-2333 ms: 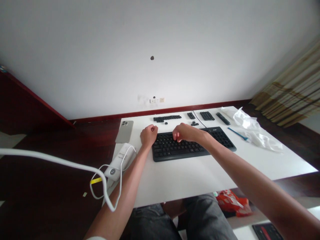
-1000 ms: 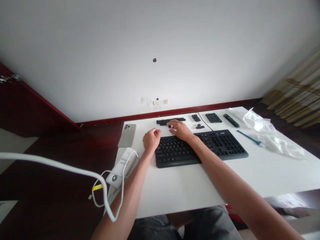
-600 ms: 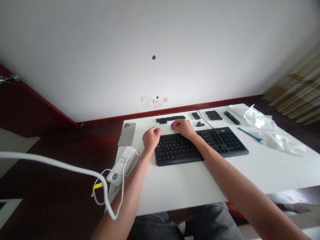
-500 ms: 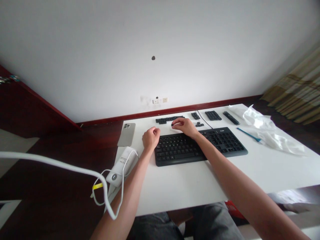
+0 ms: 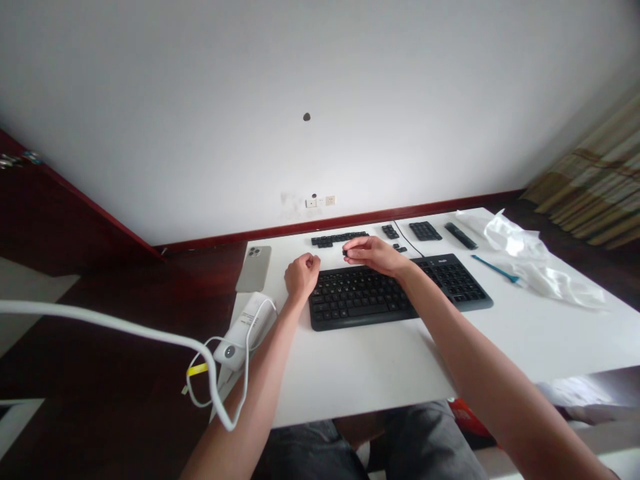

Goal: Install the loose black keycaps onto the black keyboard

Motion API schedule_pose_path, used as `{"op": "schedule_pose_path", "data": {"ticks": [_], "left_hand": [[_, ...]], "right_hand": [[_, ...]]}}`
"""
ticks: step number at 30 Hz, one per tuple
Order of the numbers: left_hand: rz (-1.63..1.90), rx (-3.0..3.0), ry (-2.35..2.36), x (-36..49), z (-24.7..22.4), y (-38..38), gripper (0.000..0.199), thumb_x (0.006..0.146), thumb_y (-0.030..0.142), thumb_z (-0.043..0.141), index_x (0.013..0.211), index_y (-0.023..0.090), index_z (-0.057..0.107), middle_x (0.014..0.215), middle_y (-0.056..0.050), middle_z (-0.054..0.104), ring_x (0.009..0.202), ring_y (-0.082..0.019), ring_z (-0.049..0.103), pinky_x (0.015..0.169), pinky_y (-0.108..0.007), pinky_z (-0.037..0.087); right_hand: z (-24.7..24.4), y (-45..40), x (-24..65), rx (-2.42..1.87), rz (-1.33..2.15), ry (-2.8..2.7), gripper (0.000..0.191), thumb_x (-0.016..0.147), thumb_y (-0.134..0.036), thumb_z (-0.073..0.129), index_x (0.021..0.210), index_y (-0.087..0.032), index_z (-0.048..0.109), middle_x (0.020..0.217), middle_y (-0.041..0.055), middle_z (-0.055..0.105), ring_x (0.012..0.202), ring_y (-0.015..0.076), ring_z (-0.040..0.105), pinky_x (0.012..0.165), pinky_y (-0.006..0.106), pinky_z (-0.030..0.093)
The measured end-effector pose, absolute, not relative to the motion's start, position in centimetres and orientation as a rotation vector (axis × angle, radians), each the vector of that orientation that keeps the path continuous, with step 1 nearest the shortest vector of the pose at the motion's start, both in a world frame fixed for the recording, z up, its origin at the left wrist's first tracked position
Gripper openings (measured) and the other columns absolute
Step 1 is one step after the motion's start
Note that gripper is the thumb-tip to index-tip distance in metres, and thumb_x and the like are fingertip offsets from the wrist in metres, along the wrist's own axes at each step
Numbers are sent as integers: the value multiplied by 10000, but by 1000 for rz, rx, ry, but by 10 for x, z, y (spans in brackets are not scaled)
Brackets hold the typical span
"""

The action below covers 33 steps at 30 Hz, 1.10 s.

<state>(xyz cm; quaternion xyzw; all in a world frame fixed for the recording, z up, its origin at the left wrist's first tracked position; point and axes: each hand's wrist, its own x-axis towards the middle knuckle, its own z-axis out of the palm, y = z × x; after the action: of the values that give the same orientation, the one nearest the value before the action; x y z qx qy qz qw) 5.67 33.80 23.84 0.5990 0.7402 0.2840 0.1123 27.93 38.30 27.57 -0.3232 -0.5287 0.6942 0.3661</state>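
Note:
A black keyboard (image 5: 367, 310) lies across the white table, with bare patches where some keys are off. Over its upper edge, my right hand (image 5: 376, 255) pinches a small black keycap (image 5: 345, 253) between thumb and fingertips. My left hand (image 5: 303, 275) is curled closed at the keyboard's upper left corner; whether anything is inside the fingers is hidden. Beyond both hands lies a row of loose black keycaps (image 5: 340, 238). Smaller groups of keycaps (image 5: 390, 231) sit to its right, and a block of number-pad keycaps (image 5: 425, 231) is farther right.
At the left edge are a phone (image 5: 254, 270) and a white power strip (image 5: 247, 327) with a looping white cable (image 5: 125, 327). On the right lie a black stick-like object (image 5: 461, 236), a blue brush-like tool (image 5: 495, 269) and crumpled white plastic (image 5: 555, 277).
My right hand has turned slightly and shifted a little to the right, still pinching the keycap. My left hand stays in place.

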Motion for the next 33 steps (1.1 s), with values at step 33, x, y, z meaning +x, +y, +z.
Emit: {"op": "schedule_pose_path", "data": {"ticks": [33], "left_hand": [[865, 1751, 2157, 56, 239, 337, 342, 988, 400, 511, 693, 241, 583, 770, -18, 706, 703, -186, 593, 625, -306, 216]], "right_hand": [[311, 334, 266, -1314, 594, -2774, 292, 829, 20, 656, 949, -174, 838, 838, 42, 820, 803, 199, 778, 729, 239, 570]]}}
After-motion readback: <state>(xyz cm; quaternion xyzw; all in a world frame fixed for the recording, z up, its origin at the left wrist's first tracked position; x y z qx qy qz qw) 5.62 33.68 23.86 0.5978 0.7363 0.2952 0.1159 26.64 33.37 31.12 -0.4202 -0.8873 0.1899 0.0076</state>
